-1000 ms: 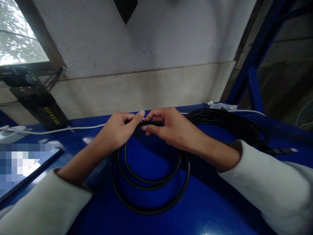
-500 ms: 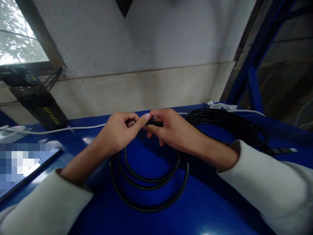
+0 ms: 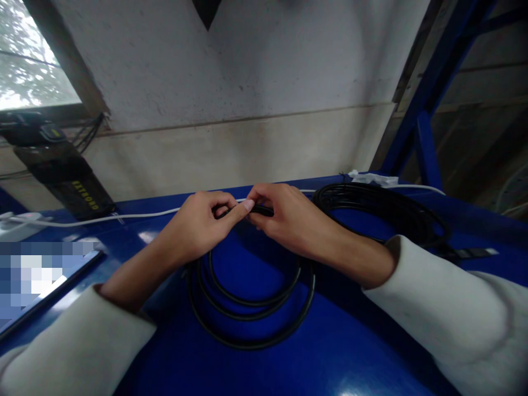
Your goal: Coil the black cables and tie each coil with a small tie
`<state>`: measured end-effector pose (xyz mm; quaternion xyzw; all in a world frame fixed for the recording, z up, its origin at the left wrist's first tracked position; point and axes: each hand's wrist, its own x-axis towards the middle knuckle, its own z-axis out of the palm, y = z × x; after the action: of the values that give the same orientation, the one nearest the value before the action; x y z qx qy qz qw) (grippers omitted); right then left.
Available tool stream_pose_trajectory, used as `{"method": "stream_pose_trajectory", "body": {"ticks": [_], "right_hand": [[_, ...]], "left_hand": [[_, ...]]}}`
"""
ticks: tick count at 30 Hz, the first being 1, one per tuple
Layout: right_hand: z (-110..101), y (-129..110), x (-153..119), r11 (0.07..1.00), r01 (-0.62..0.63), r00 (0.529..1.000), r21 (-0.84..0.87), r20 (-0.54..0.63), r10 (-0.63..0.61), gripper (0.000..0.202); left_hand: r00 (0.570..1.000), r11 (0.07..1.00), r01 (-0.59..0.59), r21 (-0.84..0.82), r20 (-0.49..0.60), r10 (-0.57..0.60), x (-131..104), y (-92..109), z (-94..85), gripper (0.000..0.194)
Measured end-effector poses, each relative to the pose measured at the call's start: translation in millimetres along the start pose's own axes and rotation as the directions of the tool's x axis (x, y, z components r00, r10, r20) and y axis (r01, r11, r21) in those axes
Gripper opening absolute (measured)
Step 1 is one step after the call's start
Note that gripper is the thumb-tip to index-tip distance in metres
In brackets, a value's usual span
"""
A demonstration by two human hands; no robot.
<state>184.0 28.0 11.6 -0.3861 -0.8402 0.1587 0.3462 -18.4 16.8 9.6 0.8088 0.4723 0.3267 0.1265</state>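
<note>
A black cable [image 3: 251, 347] hangs or lies in several loose loops over the blue table, below my hands. My left hand [image 3: 206, 223] grips the top of the loops from the left, its thumb stretched toward the right along the cable. From the other side my right hand [image 3: 284, 217] pinches the same bundle, and the fingertips of both hands meet at the middle. The fingers hide much of the cable's upper stretch.
A larger coil of black cable [image 3: 383, 212] lies to the right on the blue table [image 3: 231, 377]. Behind runs a white cord [image 3: 136, 214]. At left are a dark bottle [image 3: 68, 176], a power strip [image 3: 20, 224] and a flat screen-like panel [image 3: 53, 291]. A wall [image 3: 247, 148] stands behind.
My right hand's lower fingers have curled in closer to the cable bundle. The outer loop sits slightly higher and further left. Both hands keep their hold at nearly the same place.
</note>
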Motion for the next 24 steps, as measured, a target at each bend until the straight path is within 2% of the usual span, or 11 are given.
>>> {"method": "stream_pose_trajectory", "body": {"ticks": [4,11,20,24], "right_hand": [[-1,1,1,0.998,0.048,0.999,-0.029,-0.007,-0.048,0.013],[3,6,1,0.99,0.138,0.99,-0.023,-0.016,-0.138,0.013],[3,17,1,0.956,0.285,0.958,-0.066,-0.028,-0.287,0.016],[3,17,1,0.94,0.335,0.941,-0.064,-0.028,-0.338,0.017]], "left_hand": [[1.0,1.0,0.001,0.015,0.022,-0.001,0,-5,0.0,0.036],[0.996,1.0,-0.026,0.011,0.086,0.025,2,-7,-2.1,0.04],[0.995,0.994,-0.021,0.109,0.096,0.011,3,-12,-1.4,0.043],[0.992,0.998,-0.002,0.067,0.13,-0.006,2,-9,-2.8,0.037]]}}
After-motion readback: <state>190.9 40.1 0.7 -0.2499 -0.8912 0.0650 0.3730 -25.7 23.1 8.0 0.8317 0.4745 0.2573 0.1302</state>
